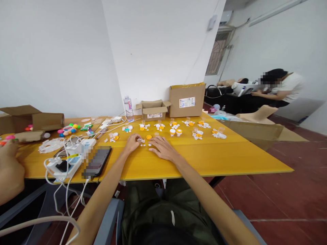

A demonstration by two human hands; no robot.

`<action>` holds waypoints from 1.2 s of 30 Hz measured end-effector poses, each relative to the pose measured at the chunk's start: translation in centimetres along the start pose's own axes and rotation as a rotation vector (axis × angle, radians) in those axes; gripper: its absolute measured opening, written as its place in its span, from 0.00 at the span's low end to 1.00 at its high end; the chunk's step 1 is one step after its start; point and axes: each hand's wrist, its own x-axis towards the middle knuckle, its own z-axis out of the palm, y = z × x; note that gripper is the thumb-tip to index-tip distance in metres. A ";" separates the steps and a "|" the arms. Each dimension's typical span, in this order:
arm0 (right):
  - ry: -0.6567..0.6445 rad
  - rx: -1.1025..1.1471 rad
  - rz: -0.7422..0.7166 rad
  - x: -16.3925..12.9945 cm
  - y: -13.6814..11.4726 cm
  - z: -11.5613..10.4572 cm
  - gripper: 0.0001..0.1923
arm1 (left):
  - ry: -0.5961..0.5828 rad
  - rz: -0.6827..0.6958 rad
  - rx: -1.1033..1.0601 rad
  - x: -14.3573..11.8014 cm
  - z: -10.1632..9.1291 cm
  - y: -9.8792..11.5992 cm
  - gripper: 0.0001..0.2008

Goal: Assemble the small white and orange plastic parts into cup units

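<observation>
Yellow tabletop [230, 160] fills my view, and both hands lie on it near the middle, close to the near edge. My left hand [133, 143] is curled, thumb and forefinger pinched together at a tiny white piece [139, 140]; it is too small for me to tell its long axis or which way it points, and I cannot say for certain that the fingers have actually closed on it. My right hand [163, 148] lies flat, palm down, fingers spread loosely and pointing left and away toward the other hand; it holds nothing. Between the two sets of fingertips sits a loose scatter of small white bits [145, 144], just beside the tips, some perhaps touching. An orange ring [149, 137] lies just beyond them, flat on the table.

Farther back runs a row of white and orange parts [176, 129], then two open cardboard boxes [187, 99] and a water bottle [128, 108] against the wall. On the left are a dark phone [98, 161], a white power strip [63, 166] with cables, and a co-worker's hand [9, 163] at the table's edge. Another person [281, 86] sits well apart at the right.
</observation>
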 end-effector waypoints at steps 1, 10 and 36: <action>0.002 -0.001 -0.003 0.0 0.0 0.0 0.22 | 0.000 -0.002 -0.001 0.0 0.0 0.0 0.06; 0.014 0.004 -0.008 0.0 0.2 0.4 0.21 | 0.002 -0.026 0.017 -0.1 -0.1 0.8 0.05; 0.102 -0.014 0.037 -0.1 1.1 0.8 0.24 | 0.077 0.270 -0.133 -1.6 0.0 4.0 0.06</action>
